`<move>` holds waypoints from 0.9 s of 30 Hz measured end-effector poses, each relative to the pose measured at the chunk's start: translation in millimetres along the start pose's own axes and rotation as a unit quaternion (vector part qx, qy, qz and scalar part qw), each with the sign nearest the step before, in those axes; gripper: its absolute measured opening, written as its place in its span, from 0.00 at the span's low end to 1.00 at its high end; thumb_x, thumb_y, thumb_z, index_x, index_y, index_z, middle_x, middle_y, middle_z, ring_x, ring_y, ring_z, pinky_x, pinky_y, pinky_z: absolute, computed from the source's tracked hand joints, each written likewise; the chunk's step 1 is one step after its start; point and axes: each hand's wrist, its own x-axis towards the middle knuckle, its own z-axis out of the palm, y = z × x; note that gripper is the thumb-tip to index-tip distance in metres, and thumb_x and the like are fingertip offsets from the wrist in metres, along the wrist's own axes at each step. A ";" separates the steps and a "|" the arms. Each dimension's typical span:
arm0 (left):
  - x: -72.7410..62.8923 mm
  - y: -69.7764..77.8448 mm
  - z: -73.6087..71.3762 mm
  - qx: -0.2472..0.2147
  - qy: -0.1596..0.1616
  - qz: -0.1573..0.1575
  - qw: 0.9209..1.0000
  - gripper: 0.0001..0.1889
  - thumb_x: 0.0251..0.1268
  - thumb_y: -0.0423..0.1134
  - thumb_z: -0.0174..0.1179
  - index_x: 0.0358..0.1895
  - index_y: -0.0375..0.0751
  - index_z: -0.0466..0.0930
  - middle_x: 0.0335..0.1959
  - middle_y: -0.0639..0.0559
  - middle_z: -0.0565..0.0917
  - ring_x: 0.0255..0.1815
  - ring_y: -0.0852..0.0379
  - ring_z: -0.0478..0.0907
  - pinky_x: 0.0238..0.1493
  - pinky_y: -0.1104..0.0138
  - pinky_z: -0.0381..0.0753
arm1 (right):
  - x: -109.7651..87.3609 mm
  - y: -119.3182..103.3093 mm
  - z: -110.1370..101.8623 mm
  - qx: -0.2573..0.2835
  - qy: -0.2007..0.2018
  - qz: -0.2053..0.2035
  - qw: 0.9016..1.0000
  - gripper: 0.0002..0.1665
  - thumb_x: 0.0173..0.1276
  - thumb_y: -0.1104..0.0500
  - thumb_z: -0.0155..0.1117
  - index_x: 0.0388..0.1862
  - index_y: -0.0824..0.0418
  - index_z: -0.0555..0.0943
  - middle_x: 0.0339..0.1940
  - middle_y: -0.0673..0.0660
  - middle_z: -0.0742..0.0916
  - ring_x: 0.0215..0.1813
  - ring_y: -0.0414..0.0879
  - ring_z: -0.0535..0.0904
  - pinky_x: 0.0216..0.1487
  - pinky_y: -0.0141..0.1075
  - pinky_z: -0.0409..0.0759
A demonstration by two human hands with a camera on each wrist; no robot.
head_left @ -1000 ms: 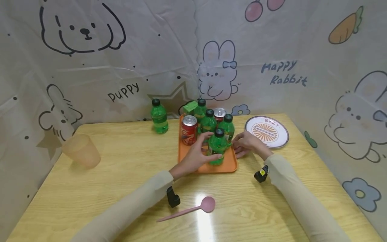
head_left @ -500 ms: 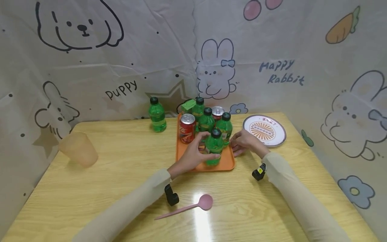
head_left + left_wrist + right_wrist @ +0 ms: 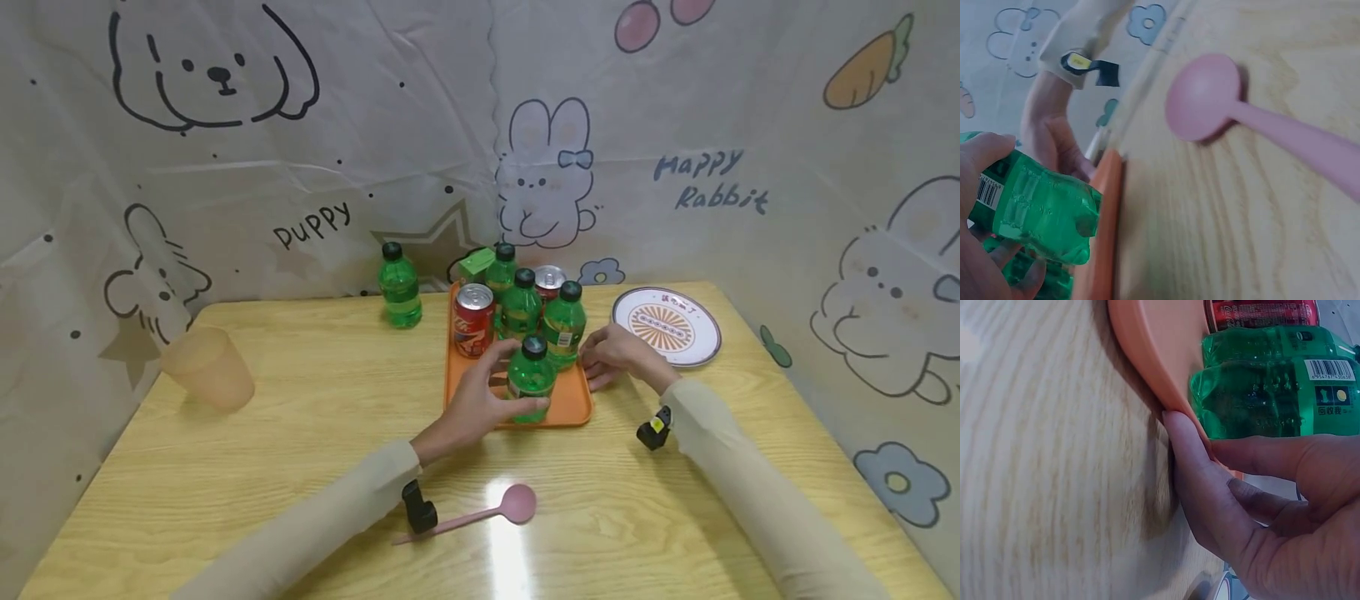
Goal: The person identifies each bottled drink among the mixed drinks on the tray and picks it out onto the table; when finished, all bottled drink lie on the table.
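My left hand (image 3: 476, 404) grips a green soda bottle (image 3: 532, 379) with a black cap, over the near part of the orange tray (image 3: 573, 407). In the left wrist view the bottle's base shows beside the tray's rim. My right hand (image 3: 618, 354) pinches the tray's right rim between thumb and fingers, as the right wrist view shows. Farther back on the tray stand several more green bottles (image 3: 564, 329), a red soda can (image 3: 474, 325) and a second can (image 3: 550, 279). A small green box (image 3: 476, 264) sits at the tray's far left corner.
Another green bottle (image 3: 401, 292) stands on the table left of the tray. A white patterned plate (image 3: 667, 327) lies to the right. Nearer me is a pink spoon (image 3: 517, 504), and an orange cup (image 3: 210, 371) lies tilted at left. A printed cloth hangs behind.
My left hand has drawn the bottle toward me and slightly left, away from the bottle behind it. My right hand stays at the tray's rim.
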 end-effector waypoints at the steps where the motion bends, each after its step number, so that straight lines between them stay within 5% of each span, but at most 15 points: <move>1: -0.1 1.6 -1.1 -0.003 0.003 -0.001 1.000 0.39 0.58 0.40 0.79 0.72 0.51 0.69 0.66 0.52 0.79 0.68 0.49 0.75 0.67 0.51 0.78 | -0.1 -0.3 -0.2 0.000 0.001 0.001 1.000 0.17 0.74 0.71 0.57 0.58 0.81 0.76 0.31 0.62 0.89 0.29 0.44 0.88 0.38 0.40 0.91; 9: 3.5 19.5 -19.4 -0.054 0.018 -0.013 0.998 0.40 0.59 0.38 0.77 0.74 0.47 0.68 0.70 0.48 0.75 0.71 0.45 0.73 0.66 0.50 0.81 | 1.7 2.2 -0.1 0.010 -0.005 -0.001 1.000 0.16 0.74 0.72 0.56 0.57 0.81 0.75 0.28 0.59 0.88 0.28 0.43 0.88 0.38 0.39 0.91; 20: 7.0 35.1 -59.1 -0.039 0.055 0.002 0.998 0.37 0.59 0.39 0.78 0.72 0.50 0.71 0.61 0.49 0.81 0.60 0.50 0.80 0.65 0.46 0.79 | 1.5 4.0 -0.4 0.014 -0.005 0.000 1.000 0.17 0.75 0.72 0.56 0.58 0.82 0.74 0.29 0.61 0.88 0.29 0.44 0.88 0.38 0.40 0.91; 27: 2.9 41.3 -86.8 -0.011 0.094 -0.028 0.995 0.38 0.60 0.41 0.77 0.73 0.47 0.69 0.59 0.46 0.82 0.61 0.45 0.79 0.63 0.44 0.79 | 1.2 3.3 1.4 0.014 -0.003 0.002 1.000 0.17 0.75 0.72 0.56 0.58 0.83 0.74 0.31 0.61 0.88 0.29 0.44 0.87 0.38 0.40 0.91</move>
